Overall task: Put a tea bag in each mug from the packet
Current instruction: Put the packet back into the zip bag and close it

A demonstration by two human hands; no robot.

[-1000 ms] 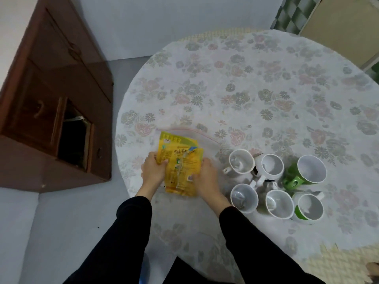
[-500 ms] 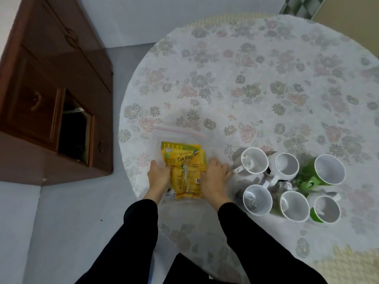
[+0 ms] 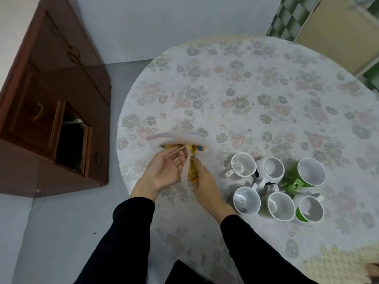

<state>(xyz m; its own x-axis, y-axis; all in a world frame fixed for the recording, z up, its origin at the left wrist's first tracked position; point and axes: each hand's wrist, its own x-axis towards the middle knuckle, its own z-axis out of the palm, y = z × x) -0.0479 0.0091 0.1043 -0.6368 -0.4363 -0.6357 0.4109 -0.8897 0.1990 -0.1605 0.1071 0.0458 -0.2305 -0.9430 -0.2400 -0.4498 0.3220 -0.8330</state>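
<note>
A yellow tea packet [image 3: 192,170] inside a clear zip bag [image 3: 180,138] is lifted off the floral table [image 3: 246,95], blurred by motion. My right hand [image 3: 205,181] grips the packet's lower end. My left hand [image 3: 164,171] is palm-up beside it, fingers spread, touching the bag. Right of the hands stand several mugs in two rows: white ones [image 3: 243,163], [image 3: 272,168], [image 3: 246,199], [image 3: 281,206] and green ones [image 3: 310,171], [image 3: 309,208]. Tea bags show in the two leftmost white mugs; I cannot tell what the others hold.
A dark wooden cabinet [image 3: 51,111] with an open compartment stands on the grey floor to the left of the table. The table's near-left edge [image 3: 131,191] runs just under my left wrist. A green checked wall and a beige door are at the back right.
The packet lay flat on the table under both hands; now it is raised and turned on edge, moving fast. My left hand has opened palm-up.
</note>
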